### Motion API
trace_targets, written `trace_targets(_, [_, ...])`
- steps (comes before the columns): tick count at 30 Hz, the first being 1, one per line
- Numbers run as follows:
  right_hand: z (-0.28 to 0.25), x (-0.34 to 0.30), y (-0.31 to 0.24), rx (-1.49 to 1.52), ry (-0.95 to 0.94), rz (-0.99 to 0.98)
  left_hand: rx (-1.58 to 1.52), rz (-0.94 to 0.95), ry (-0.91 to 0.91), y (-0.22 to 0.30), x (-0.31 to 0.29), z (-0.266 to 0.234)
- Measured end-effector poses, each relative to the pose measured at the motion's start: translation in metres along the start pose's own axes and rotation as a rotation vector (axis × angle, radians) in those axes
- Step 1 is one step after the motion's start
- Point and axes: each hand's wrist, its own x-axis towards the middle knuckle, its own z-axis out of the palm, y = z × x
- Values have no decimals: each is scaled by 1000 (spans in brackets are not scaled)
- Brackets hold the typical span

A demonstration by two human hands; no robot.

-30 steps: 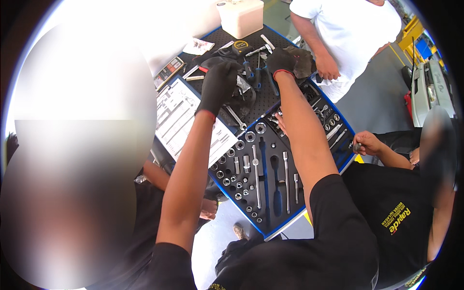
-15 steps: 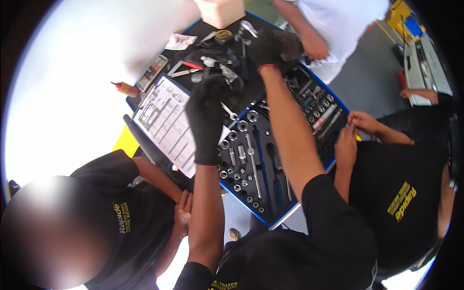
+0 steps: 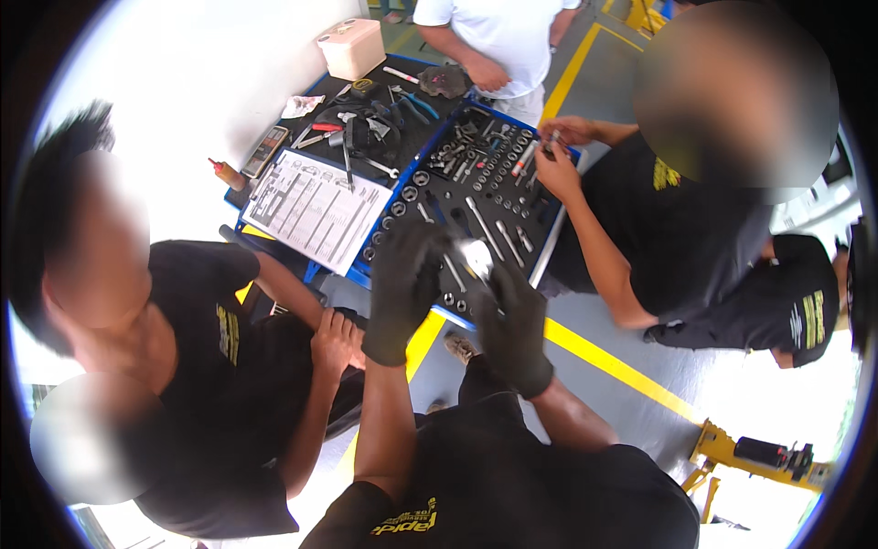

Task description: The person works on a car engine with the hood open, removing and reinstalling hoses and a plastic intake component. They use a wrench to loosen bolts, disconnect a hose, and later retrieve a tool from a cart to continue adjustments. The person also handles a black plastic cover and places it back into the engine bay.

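Both my hands wear black gloves and are held together over the near edge of the tool table. Between them is a shiny silver-white object [image 3: 476, 259] with a dark lower part, too bright and blurred to name. My right hand [image 3: 512, 320] is closed around its lower part. My left hand [image 3: 404, 284] has its fingers curled at the object's left side; what they grip is hidden. Just beyond my hands lies a black tool tray [image 3: 455, 197] with sockets, ratchets and extension bars. Left of it, a printed form on a clipboard [image 3: 311, 210] has a pen [image 3: 347, 169] on it.
Pliers [image 3: 416, 105], a wrench [image 3: 382, 168], a dark rag [image 3: 444, 80] and a pinkish box [image 3: 352, 48] are on the far table. A co-worker's hands [image 3: 558, 151] hold a small part at the right. Another's clasped hands [image 3: 338, 339] are at my left. Someone in white stands beyond.
My hands have come back from over the table to near my body, now together around the shiny object. The view has shifted. A silver-headed tool at the table's far part is gone from there.
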Motion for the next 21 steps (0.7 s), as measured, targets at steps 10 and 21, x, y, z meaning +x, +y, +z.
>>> trace_targets(10, [-151, -282, -121, -211, -558, -166, -912, 41, -970, 158, -270, -48])
trace_targets(21, [-131, -542, -262, -407, 356, 487, -897, 514, -1333, 269, -361, -59])
